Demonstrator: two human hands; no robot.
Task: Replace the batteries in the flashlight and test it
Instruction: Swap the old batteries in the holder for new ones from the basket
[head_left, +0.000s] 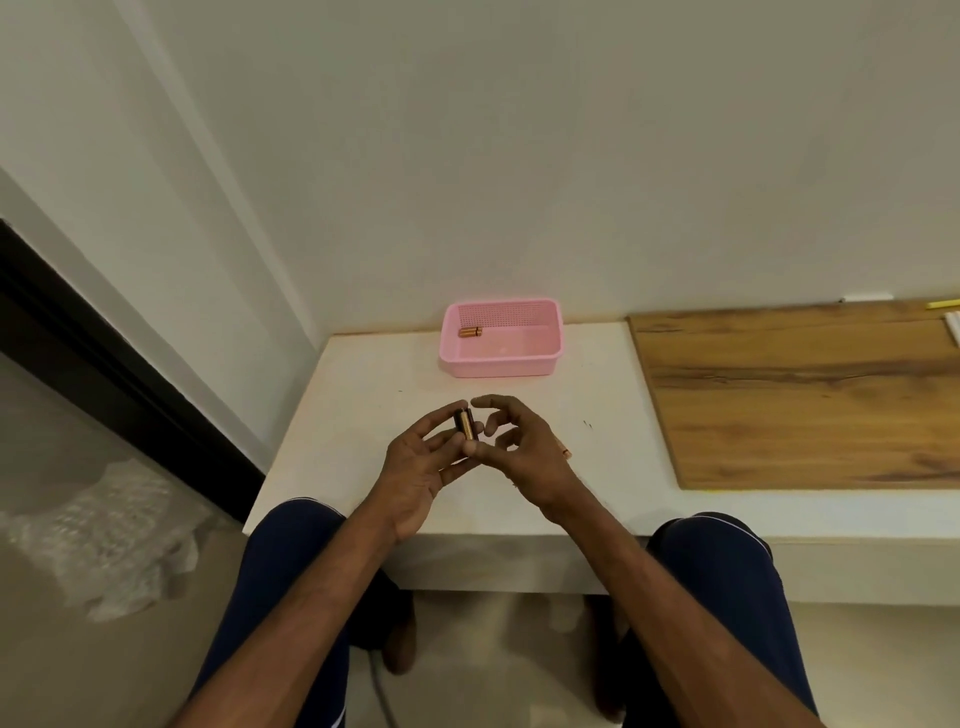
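My left hand (415, 467) holds a small upright bundle of black and copper batteries (465, 423) above the white table. My right hand (519, 441) is right beside it, its thumb touching the lower end of the batteries and its fingers curled loosely over them. Another copper battery or small part (565, 451) pokes out on the table from behind my right wrist. In the pink basket (550, 358) at the back lie copper batteries (470, 332), near its left wall. No flashlight body can be made out; my hands may hide it.
The white table (363, 415) ends at a front edge just above my knees. A wooden board (805, 395) covers its right part. A yellow pencil (943, 304) lies at the far right by the wall. Crumpled plastic wrap (104, 530) lies on the floor left.
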